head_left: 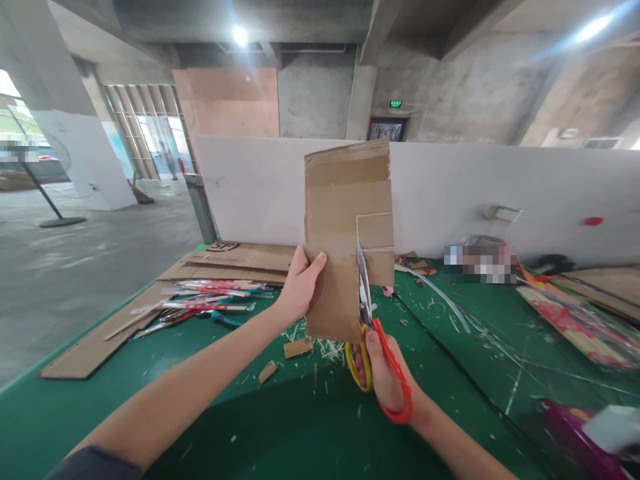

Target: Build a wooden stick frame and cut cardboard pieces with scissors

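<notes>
Upright in front of me is a brown piece of cardboard [333,213], gripped along its left edge by my left hand [303,287], thumb on the near face. A scored outline marks its right side. My right hand [385,367] is closed round the handles of a pair of scissors [364,280], one handle red and one yellow. The blades point up and sit at a cut running in from the cardboard's lower edge. Part of the right-hand fingers is hidden behind the handles.
The green table [240,413] carries cardboard scraps [299,347] and shavings. Cardboard sheets [250,257] and wrapped sticks [205,305] lie left. A black cable [440,343] crosses the right side near a purple object [570,427]. A white partition [250,193] stands behind.
</notes>
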A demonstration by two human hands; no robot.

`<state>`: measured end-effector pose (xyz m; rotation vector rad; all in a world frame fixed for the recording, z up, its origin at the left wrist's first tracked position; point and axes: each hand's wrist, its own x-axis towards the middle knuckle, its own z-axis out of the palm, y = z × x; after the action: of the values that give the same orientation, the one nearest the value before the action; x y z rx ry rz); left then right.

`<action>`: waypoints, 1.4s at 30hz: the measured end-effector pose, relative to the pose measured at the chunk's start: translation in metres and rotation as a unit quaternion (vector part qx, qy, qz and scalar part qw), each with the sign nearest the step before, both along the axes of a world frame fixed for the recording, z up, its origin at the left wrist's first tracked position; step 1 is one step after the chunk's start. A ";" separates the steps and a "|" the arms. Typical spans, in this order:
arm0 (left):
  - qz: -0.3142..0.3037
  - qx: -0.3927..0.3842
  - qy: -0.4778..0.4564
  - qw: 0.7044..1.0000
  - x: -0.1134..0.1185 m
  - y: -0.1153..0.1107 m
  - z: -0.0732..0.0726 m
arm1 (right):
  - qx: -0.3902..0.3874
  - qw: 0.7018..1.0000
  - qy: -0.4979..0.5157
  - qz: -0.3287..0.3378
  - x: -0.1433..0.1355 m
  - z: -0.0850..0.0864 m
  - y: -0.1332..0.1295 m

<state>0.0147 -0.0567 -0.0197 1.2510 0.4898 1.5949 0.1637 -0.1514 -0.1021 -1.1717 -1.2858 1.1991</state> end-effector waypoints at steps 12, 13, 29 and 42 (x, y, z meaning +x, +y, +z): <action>-0.014 -0.001 -0.015 1.000 0.000 0.000 0.000 | 0.022 0.999 -0.025 -0.001 -0.003 0.008 -0.003; -0.008 -0.003 -0.012 1.000 0.000 0.000 0.000 | 0.028 0.999 -0.020 0.015 -0.002 0.009 -0.002; 0.011 0.038 0.023 0.999 0.000 -0.007 0.006 | 0.007 1.000 0.005 0.003 -0.002 0.009 -0.002; -0.001 -0.001 0.009 1.000 0.001 -0.005 0.004 | -0.007 1.000 -0.013 -0.014 -0.007 0.007 -0.007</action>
<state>0.0153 -0.0620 -0.0159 1.2649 0.5008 1.5833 0.1570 -0.1582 -0.0955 -1.2151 -1.2784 1.1764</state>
